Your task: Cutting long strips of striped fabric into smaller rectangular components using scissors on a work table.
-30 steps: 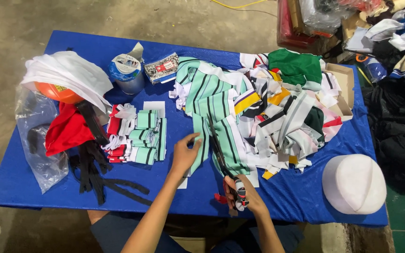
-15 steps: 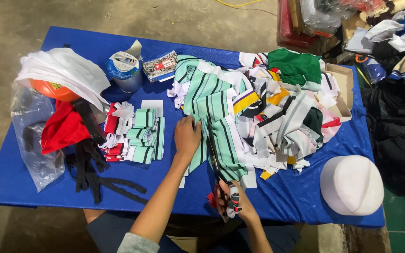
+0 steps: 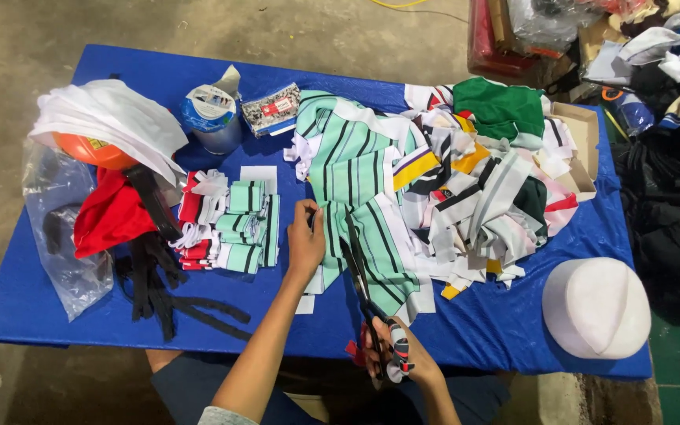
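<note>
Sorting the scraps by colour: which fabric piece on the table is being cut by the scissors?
The mint-green striped fabric, pinned by the left hand; scissors in the right hand.

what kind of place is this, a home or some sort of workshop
Probably a small garment or fabric-scrap workshop: a blue table on bare concrete, heaped striped fabric offcuts, and the right hand working scissors through mint striped cloth.

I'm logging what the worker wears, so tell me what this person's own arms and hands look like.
Both forearms are bare, and so are the left hand and right hand: no gloves, watch or bracelets that I can see. A light grey sleeve edge shows at the left arm's upper end, near the frame's bottom. Any rings are too small to tell.
</note>
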